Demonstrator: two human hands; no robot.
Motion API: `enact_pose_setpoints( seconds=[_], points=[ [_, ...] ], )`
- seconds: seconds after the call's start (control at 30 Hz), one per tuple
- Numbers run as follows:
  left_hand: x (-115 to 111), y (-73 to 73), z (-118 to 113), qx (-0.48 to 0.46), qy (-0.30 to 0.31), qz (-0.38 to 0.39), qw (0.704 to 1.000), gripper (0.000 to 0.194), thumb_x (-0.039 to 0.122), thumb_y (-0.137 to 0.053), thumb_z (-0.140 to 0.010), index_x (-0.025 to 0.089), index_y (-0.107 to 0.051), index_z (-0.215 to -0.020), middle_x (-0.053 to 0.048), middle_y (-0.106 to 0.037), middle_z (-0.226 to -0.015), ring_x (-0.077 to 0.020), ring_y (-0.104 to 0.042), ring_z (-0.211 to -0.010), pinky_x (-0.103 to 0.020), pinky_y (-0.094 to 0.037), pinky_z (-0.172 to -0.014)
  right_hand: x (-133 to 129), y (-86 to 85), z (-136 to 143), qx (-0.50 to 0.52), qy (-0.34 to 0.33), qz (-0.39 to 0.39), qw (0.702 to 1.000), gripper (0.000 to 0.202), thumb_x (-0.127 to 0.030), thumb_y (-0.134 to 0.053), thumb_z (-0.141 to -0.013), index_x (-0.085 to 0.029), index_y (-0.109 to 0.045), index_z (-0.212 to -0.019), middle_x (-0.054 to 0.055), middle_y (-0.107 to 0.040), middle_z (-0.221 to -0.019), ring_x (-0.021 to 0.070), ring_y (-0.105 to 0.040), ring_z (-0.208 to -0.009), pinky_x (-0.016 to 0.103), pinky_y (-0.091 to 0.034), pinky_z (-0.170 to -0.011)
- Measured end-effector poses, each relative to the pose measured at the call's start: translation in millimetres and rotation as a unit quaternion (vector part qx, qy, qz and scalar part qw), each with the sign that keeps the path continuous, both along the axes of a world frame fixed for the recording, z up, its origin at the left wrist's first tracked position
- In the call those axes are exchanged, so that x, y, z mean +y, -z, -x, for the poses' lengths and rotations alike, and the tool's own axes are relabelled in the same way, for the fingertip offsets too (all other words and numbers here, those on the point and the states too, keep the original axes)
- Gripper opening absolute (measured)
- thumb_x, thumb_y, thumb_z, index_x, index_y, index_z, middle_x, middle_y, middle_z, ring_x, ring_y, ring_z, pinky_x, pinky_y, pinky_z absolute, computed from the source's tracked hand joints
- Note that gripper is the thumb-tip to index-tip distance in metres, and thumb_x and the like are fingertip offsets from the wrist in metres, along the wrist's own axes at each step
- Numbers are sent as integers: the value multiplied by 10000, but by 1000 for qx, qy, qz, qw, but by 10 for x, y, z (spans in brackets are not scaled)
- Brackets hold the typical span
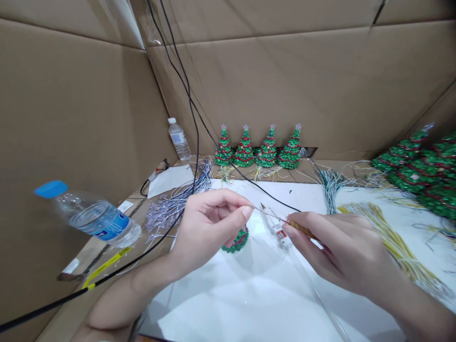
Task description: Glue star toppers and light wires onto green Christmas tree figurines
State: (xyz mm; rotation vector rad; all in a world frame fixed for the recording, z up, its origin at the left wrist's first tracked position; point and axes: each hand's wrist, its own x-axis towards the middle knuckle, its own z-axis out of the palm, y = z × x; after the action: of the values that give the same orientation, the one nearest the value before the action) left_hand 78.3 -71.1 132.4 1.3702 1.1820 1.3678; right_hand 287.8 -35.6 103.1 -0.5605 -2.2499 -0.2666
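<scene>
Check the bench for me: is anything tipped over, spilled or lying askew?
One thing: the water bottle with the blue cap at the left edge lies tilted on its side, while the other bottle at the back stands upright. No spill shows. The four small trees stand in a row. Both hands pinch a thin wire.

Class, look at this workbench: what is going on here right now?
A person works at a white table walled in by cardboard. The left hand pinches one end of a thin wire, with a small beaded tree just behind it. The right hand holds a thin brown-handled tool at the wire's other end. Four finished trees stand in a row at the back, more lie piled at the right, and wire bundles lie around.
</scene>
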Motion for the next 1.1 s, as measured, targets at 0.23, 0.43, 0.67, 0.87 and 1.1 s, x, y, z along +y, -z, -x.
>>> enact_pose_setpoints(
  seconds=[0.23,0.43,0.67,0.87,1.1],
  points=[
    [-7,23,5,-1,-10,8,1000,48,190,-697,-696,153,-685,-668,62,-532,-436,-37,-418,-320,-140,-307,-312,10,22,4,4,17,-28,999,174,-206,-528,-959,-160,-577,-799,-59,-549,-528,67,-483,-410,243,-314,-448],
    [9,56,19,3,-18,20,1000,127,255,-715,-710,141,-684,-663,51,-529,-429,-35,-401,-314,-142,-269,-299,7,27,14,3,29,-54,998,213,-227,-538,-965,-153,-592,-772,-48,-586,-539,59,-509,-419,257,-304,-446],
    [-6,28,7,4,-24,25,999,130,233,-705,-689,144,-650,-611,59,-505,-400,-30,-374,-297,-135,-219,-279,9,39,39,0,15,-41,999,233,-218,-519,-970,-165,-565,-747,-47,-594,-545,65,-502,-410,263,-310,-449],
    [-15,15,6,2,-17,42,999,142,245,-697,-688,151,-635,-602,77,-453,-362,-27,-344,-275,-135,-185,-267,1,43,46,-10,3,-39,999,272,-197,-498,-979,-174,-531,-710,-38,-627,-591,58,-531,-436,265,-305,-447],
    [-1,14,6,-4,-14,46,999,122,226,-679,-680,159,-631,-590,87,-444,-342,-30,-330,-259,-142,-224,-272,-1,74,46,-11,-3,-39,999,283,-186,-508,-973,-183,-502,-690,-35,-617,-588,64,-513,-447,270,-302,-457]
  ],
)
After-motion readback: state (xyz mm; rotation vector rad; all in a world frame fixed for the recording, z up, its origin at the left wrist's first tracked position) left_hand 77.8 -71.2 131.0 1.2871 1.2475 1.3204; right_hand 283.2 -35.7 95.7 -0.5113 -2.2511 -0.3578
